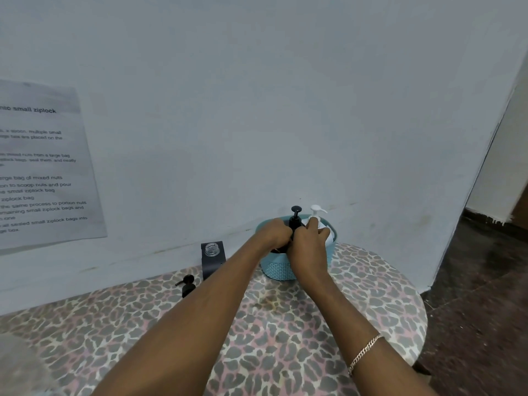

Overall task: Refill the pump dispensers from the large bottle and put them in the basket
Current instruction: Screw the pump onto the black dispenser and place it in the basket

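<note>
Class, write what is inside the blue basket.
A black pump dispenser and a white pump dispenser stand in the basket. The left hand and right hand cover their lower parts and its floor.

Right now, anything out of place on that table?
Yes: a black pump head lies loose on its side, near an uncapped bottle left of the basket. A yellowish stain marks the tablecloth mid-table.

The basket [281, 270] is teal with a woven-look pattern, one pump dispenser [295, 217] black, the other dispenser [317, 212] white, the tablecloth [285, 338] pink, grey and cream leopard print, the bottle [213, 264] dark with a clear neck, the bracelet [364, 352] gold.
</note>
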